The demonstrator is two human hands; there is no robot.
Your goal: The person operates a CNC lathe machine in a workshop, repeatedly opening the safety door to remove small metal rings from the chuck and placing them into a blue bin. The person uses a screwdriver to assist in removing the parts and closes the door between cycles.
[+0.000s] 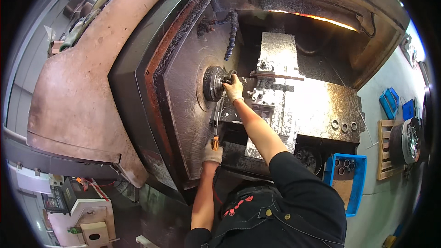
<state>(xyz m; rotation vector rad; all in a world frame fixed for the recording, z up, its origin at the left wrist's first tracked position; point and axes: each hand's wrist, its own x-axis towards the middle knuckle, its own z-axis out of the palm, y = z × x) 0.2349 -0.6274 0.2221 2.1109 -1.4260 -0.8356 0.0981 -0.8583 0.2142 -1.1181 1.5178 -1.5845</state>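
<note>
My left hand [212,155], in a pale work glove, is closed around the orange-and-black handle of a screwdriver [215,143]. Its long thin metal shaft points up toward the round lathe chuck [212,84]. In front of the chuck face, my right hand [234,88], also gloved, has its fingers closed on a small metal ring [233,73]. The fingers partly hide the ring and the chuck's centre, so whether ring and chuck touch is unclear.
Right of the chuck are tool holders [265,97] on the machine bed. Several rings [344,127] stand on the bright metal cover. A blue bin [358,186] holds more rings. A segmented coolant hose [231,36] hangs above. A wooden pallet [385,154] lies at the far right.
</note>
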